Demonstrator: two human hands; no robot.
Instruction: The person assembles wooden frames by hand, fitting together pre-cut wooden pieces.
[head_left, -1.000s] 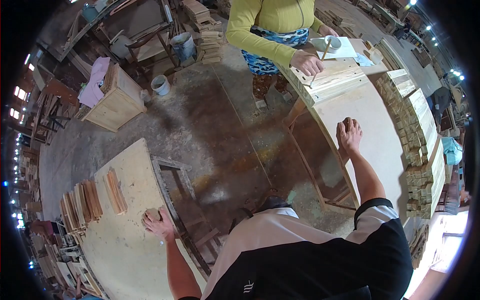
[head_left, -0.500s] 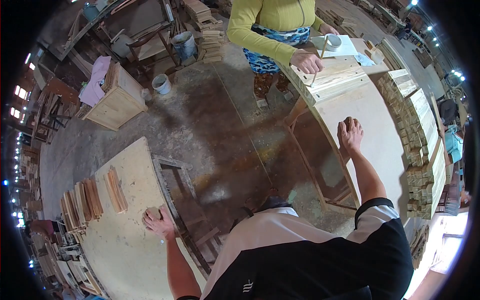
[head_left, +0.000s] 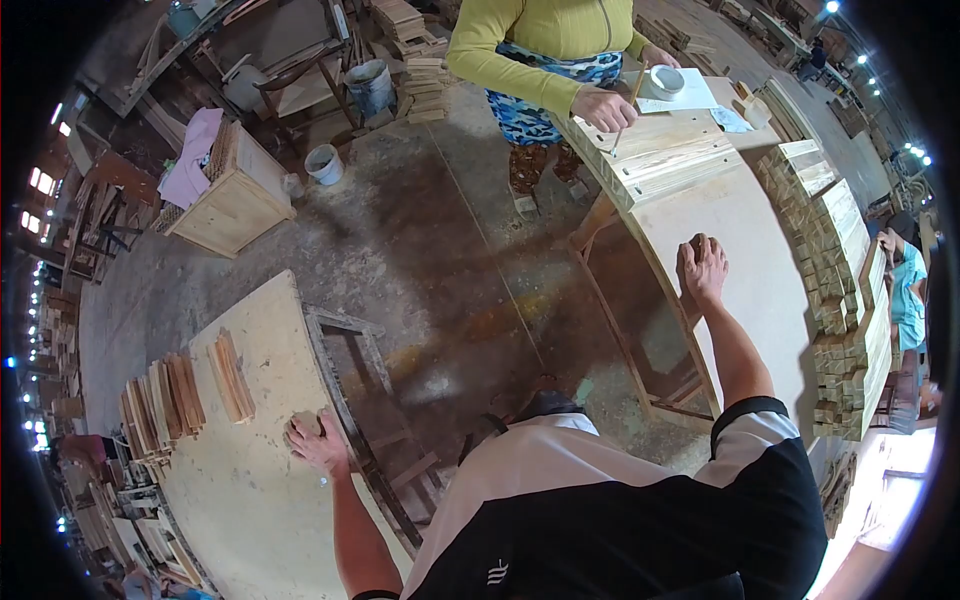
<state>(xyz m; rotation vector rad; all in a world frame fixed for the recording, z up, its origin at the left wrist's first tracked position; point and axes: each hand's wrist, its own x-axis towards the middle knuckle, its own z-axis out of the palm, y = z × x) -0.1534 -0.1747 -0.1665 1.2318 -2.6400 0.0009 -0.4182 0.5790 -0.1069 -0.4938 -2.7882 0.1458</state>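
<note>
My left hand [head_left: 318, 443] rests on the pale left tabletop [head_left: 270, 500], fingers spread and nothing in them. Just beyond it lie thin wooden strips [head_left: 232, 378], with more strips [head_left: 165, 400] grouped farther left. On the right worktable [head_left: 760, 240], my right hand [head_left: 705, 268] lies palm down, its fingers slightly bent and apart, holding nothing. Ahead of that hand are light wooden boards [head_left: 675, 165] laid side by side with small dark holes. A co-worker's hand [head_left: 605, 108] holds a thin brush-like stick [head_left: 636, 92] over these boards.
Stacked wooden blocks [head_left: 838, 270] line the right worktable's outer edge. A small round container [head_left: 666, 80] stands on a white sheet [head_left: 690, 92] near the co-worker. Across the floor are a wooden cabinet [head_left: 240, 200] with a pink cloth [head_left: 192, 160] and a white bucket [head_left: 324, 165].
The co-worker's hand and stick have shifted slightly left along the boards. A person in a light blue top has come into fuller view at the far right. My hands stay put.
</note>
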